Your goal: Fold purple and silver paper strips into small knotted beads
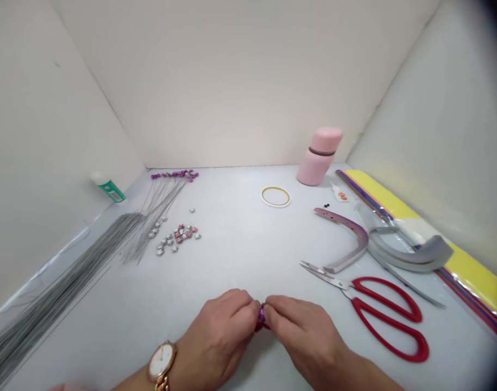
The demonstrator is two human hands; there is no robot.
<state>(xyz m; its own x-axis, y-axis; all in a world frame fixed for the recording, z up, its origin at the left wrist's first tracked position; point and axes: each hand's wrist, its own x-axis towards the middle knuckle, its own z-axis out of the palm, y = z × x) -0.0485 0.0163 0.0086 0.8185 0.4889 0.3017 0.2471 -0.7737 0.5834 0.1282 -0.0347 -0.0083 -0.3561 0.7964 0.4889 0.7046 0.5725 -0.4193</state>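
The left hand [226,331], a watch [162,361] on its wrist, and the right hand [309,336] meet over the table [232,255], both pinching a small shiny purple piece [262,313] between them, mostly hidden. Beside the right hand lie red-handled scissors [348,285]; just beyond, a purple strip [360,241] curls. Off to the left, stars [184,234] lie near a bundle of wires [89,255]. Farther back are a ring [275,205] and a pink bottle [318,158].

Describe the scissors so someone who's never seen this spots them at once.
On the white tabletop, find the right hand. Just to its right lie the scissors, blade tips pointing away and left, beside curled strips. Big red loop handles set them apart from those.
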